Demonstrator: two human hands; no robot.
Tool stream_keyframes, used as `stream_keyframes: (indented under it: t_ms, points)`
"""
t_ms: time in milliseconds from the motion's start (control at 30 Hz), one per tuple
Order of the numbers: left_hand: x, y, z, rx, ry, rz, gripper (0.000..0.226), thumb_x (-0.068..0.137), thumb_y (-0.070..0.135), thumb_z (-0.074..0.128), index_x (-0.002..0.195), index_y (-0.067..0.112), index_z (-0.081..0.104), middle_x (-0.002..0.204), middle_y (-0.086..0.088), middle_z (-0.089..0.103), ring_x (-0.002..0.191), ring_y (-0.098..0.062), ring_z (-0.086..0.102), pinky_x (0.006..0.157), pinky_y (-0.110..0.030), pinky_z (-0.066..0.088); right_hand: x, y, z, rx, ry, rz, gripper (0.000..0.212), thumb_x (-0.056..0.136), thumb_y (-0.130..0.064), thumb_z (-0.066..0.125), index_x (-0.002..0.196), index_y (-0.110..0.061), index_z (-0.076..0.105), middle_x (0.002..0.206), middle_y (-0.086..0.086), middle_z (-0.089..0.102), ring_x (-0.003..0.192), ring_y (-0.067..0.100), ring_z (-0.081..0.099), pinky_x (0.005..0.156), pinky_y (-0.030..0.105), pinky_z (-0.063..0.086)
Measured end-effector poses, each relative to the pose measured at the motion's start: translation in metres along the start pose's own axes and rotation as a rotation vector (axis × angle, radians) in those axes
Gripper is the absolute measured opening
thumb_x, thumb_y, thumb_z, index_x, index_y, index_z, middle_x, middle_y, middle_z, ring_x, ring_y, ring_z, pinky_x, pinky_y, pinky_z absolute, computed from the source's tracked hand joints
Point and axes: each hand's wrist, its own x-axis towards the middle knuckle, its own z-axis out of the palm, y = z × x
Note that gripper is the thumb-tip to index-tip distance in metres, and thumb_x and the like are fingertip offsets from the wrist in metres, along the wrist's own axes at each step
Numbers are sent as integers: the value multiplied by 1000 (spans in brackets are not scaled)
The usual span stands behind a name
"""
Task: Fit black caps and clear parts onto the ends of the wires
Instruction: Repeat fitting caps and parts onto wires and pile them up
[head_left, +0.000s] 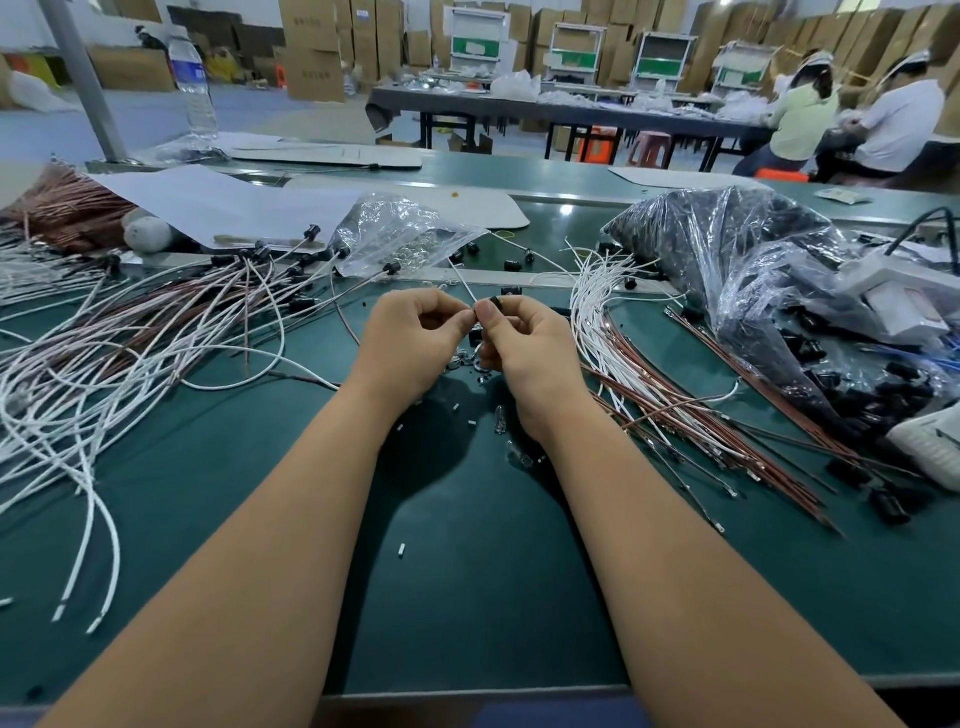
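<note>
While forearms converge, hands (470, 332) pinch cap (494, 301).

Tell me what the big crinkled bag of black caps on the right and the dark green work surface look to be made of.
Big crinkled bag of black caps: thin clear plastic film, by its glossy creases and the caps showing through. Dark green work surface: apparently a matte rubbery or vinyl mat, smooth with only soft reflections; exact material unclear.

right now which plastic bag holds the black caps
The big bag on the right: dark with black caps. The small bag in the middle looks clear.
</note>
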Motion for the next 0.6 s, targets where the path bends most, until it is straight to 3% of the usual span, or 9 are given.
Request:
stream_keyframes:
  t_ms: [200,367,533,600]
  points:
    - [0,1,-2,-23,-3,2,5,86,12,71,88,10,74,76,-4,72,67,-10,61,67,-22,50,3,-3,-1,47,39,23,8,93,-14,62,86,-16,63,64,-5,59,50,4,51,54,19,45]
    - [0,-1,-5,28,1,3,4,84,11,72,88,11,73,77,-6,72,67,-13,62,67,-26,52,4,-4,-3,63,54,47,3,92,-15,64,90,-14,63,69,-3,61,49,1,51,54,18,47]
    - [0,-1,-4,69,4,32,4,85,13,71,87,12,74,71,1,70,62,-8,59,64,-24,49,2,-4,-2,-10,11,43,6,90,-13,67,84,-15,65,68,-1,61,51,4,51,54,18,46]
    - [0,-2,-4,73,2,39,4,86,13,70,86,13,74,65,7,66,55,-1,54,58,-17,44,2,-4,-2,-17,10,43,7,89,-12,67,84,-15,65,69,-1,61,51,3,51,54,18,46]
